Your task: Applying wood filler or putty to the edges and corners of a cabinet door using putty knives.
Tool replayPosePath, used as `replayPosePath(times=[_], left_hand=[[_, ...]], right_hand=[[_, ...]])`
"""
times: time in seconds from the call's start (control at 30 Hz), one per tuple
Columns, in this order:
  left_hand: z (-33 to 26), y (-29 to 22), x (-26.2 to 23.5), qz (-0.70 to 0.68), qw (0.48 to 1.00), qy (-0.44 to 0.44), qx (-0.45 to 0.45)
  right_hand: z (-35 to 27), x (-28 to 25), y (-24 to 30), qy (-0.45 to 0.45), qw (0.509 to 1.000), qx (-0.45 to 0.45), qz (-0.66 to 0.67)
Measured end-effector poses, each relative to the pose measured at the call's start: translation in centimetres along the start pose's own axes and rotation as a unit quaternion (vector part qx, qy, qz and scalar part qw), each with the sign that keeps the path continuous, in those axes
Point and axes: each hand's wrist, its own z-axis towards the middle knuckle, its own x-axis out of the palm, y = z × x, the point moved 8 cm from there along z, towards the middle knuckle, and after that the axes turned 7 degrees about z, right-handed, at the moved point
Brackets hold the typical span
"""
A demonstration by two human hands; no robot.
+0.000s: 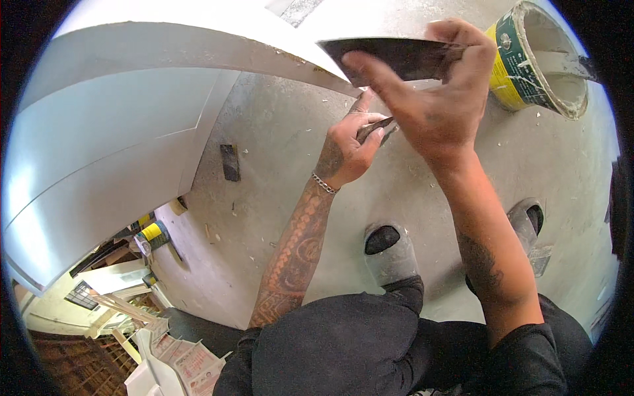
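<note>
My right hand point(449, 109) grips a wide, dark steel filling knife point(396, 56), with the thumb laid along its face and the fingers over its far side. Lower and to the left, my left hand point(350, 145) is closed round a small putty knife point(374, 129), partly hidden by the fingers. Its stretched index finger is at the end of a pale panel's edge point(218, 54); contact is hard to make out. The wide blade is close above this end. Beside my right hand stands an open green and yellow bucket point(518, 63), its inner wall smeared with pale filler.
A dark flat piece point(230, 162) and scattered chips lie on the dusty concrete floor point(277, 165). The panel's white face point(112, 145) fills the left side. Another yellow-banded can point(153, 235) is at lower left, near stacked boards. My shoes point(391, 254) are below my hands.
</note>
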Motion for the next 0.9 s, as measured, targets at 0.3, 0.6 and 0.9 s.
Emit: replayPosePath(times=[0.3, 0.6, 0.9], left_hand=[[-0.2, -0.5, -0.4, -0.007, 0.999, -0.007, 0.038], [0.3, -0.1, 0.1, -0.053, 0.997, -0.019, 0.047], [0.0, -0.3, -0.2, -0.016, 1.0, 0.014, -0.02]], right_hand=[[0.7, 0.9, 2.7, 0.035, 0.993, -0.101, 0.041], [2.0, -1.4, -0.5, 0.002, 0.999, 0.023, 0.033], [1.2, 0.0, 5.4, 0.073, 0.962, -0.242, -0.102]])
